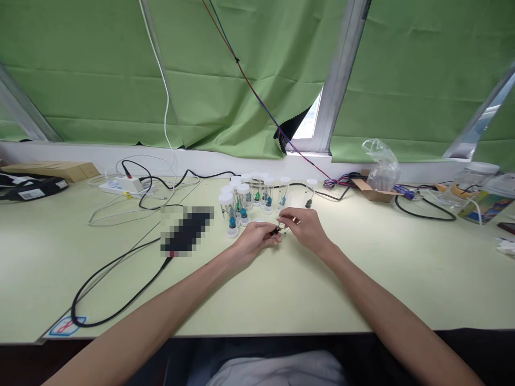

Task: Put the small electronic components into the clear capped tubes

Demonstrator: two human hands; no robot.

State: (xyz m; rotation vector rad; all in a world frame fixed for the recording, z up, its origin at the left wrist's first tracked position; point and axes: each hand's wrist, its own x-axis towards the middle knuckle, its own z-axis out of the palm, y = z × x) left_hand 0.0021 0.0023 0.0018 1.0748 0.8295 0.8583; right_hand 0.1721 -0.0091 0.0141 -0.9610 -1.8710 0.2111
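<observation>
Over the table, my left hand [257, 239] is closed, its fingertips pinching a small dark piece [275, 231] whose exact kind I cannot make out. Close against it on the right, my right hand [304, 225] is closed too, thumb and forefinger pinching a thin wire-like stem [279, 221] that stands at the dark piece. Just beyond both hands is a cluster of clear tubes with white caps, with small blue or green pieces inside. The nearest tube [227, 209] stands left of my left hand. Another tube [310, 190], with a dark piece inside, stands behind my right hand.
A pixelated dark device [187, 231] with a black cable [116, 317] lies to the left. Farther back are a power strip [120, 185] and a cardboard box [60, 170]. On the right sit an open carton [374, 192] with a plastic bag and a clear jar [466, 185].
</observation>
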